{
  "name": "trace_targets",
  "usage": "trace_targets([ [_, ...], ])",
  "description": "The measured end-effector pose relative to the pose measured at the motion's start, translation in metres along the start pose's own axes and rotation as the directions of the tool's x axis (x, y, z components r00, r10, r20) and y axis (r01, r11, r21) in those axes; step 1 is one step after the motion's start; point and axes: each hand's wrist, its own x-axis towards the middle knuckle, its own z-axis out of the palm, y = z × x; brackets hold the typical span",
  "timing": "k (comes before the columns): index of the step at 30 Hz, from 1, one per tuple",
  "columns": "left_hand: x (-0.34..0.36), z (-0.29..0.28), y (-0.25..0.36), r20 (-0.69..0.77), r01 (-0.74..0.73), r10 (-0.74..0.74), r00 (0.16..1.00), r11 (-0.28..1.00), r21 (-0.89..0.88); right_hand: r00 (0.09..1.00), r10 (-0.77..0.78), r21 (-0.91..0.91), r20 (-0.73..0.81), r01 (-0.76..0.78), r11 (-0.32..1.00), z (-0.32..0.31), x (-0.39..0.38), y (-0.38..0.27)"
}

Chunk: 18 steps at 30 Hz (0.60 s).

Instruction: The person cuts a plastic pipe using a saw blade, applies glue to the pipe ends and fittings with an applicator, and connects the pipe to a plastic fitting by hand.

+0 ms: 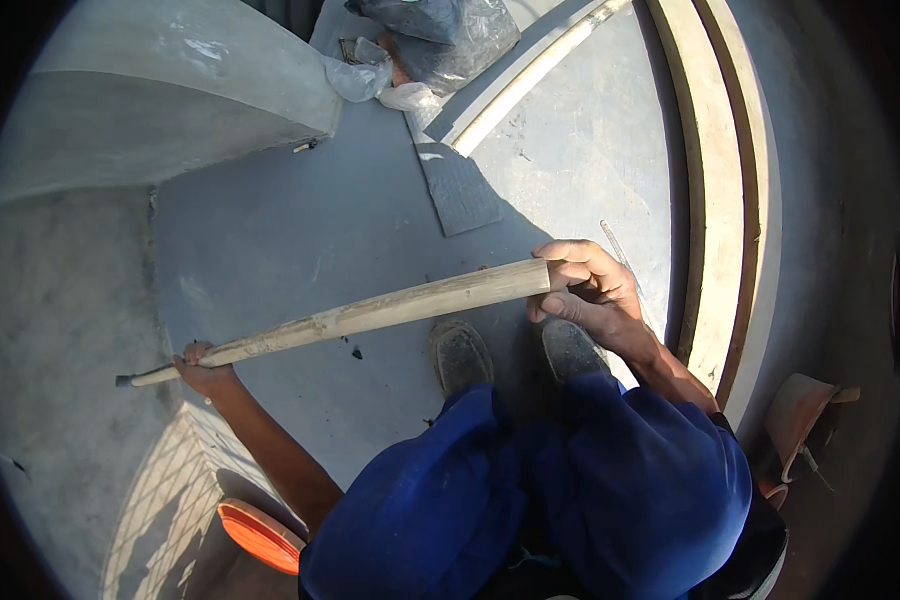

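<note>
A long pale pole, bamboo or wood, stretches across in front of me, its right end higher in the picture and wider. Its thin left end carries a dark tip. Close to that tip, my left hand is closed round the pole. My right hand holds the cut right end, with its fingers curled at the top and the thumb below. Under the pole are my two shoes and my blue trouser legs.
Long timber beams run along the right, with a thinner pole farther back. Plastic bags lie at the back near a flat grey board. A concrete block stands far left, an orange round object lower left.
</note>
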Motion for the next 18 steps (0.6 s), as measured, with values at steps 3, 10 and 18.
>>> trace_targets([
  [3,0.017,-0.018,-0.002,0.009,0.131,-0.131,0.991,0.99,-0.053,0.949,-0.233,-0.095,0.214,0.258,0.962,0.008,0.011,-0.006],
  [10,0.037,-0.014,-0.04,-0.032,0.317,-0.32,0.947,0.946,-0.07,0.862,-0.372,0.053,0.346,0.378,0.924,0.044,0.03,-0.04],
  [18,0.094,-0.026,-0.03,0.032,0.435,-0.434,0.9,0.9,-0.039,0.803,-0.454,0.07,0.387,0.466,0.882,0.068,0.033,-0.056],
])
